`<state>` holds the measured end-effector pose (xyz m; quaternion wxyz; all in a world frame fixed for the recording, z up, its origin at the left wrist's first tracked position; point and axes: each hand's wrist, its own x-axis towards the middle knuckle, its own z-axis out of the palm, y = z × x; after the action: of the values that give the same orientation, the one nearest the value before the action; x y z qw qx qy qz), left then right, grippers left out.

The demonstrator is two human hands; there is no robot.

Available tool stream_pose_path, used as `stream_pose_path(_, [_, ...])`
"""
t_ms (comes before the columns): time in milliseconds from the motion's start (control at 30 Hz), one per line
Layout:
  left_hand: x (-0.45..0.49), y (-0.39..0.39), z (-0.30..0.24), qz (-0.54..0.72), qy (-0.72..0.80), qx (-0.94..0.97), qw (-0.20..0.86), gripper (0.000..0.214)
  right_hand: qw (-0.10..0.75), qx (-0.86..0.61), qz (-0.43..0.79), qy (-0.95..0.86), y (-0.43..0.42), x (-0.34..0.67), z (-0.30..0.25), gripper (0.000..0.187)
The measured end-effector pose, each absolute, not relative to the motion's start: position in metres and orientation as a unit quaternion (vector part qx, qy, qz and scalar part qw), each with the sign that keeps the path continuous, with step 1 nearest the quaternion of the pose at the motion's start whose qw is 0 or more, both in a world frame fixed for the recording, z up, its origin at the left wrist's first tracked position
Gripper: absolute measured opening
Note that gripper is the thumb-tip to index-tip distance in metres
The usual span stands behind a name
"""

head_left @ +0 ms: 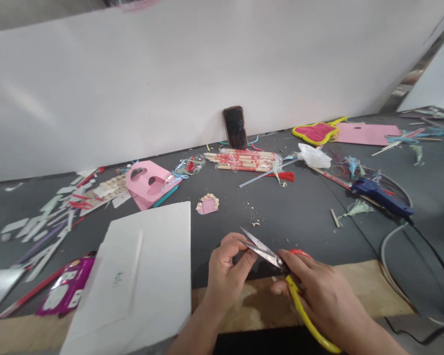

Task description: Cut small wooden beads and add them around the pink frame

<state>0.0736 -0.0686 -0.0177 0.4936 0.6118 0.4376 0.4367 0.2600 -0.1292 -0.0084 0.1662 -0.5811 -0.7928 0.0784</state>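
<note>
My right hand (pixel 320 291) grips a pair of scissors (pixel 269 254) with yellow and red handles, the blades slightly apart and pointing up-left. My left hand (pixel 227 271) is pinched closed right at the blades, fingers and thumb pressed together on something too small to make out. Both hands hover over the near edge of the dark table (pixel 299 217), above a bare wooden strip (pixel 369 286).
A white sheet (pixel 140 266) lies left of my hands, a purple packet (pixel 66 291) beyond it. Further back: a small beaded pink frame (pixel 207 203), pink card (pixel 148 183), packed sticks (pixel 244 160), a phone (pixel 235 127) against the wall, a blue glue gun (pixel 380 196) with its cable (pixel 428 256).
</note>
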Motion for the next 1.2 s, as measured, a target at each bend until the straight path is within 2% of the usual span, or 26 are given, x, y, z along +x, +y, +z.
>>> stream_pose_path(300, [0.0726,-0.0688,-0.0150,0.464,0.366,0.634,0.498,0.016,0.151,-0.582,0.092,-0.794,-0.1307,0.2607,0.0012,0.049])
stream_pose_path(600, [0.0750,-0.0702,-0.0134,0.447,0.357,0.637,0.517,0.022,0.192,-0.554,0.071,-0.807,-0.1311,0.2620,-0.0022,0.033])
stream_pose_path(800, [0.0753,-0.0704,-0.0145,0.452,0.394,0.634,0.488,0.014,0.181,-0.576,0.085,-0.793,-0.1309,0.2591,-0.0038,0.030])
stream_pose_path(967, [0.0738,-0.0697,-0.0169,0.456,0.408,0.644,0.459,0.016,0.159,-0.586,0.085,-0.790,-0.1280,0.2568,-0.0052,0.026])
stream_pose_path(1200, [0.0734,-0.0696,-0.0174,0.465,0.389,0.646,0.465,0.015,0.142,-0.589,0.087,-0.791,-0.1302,0.2581,-0.0050,0.038])
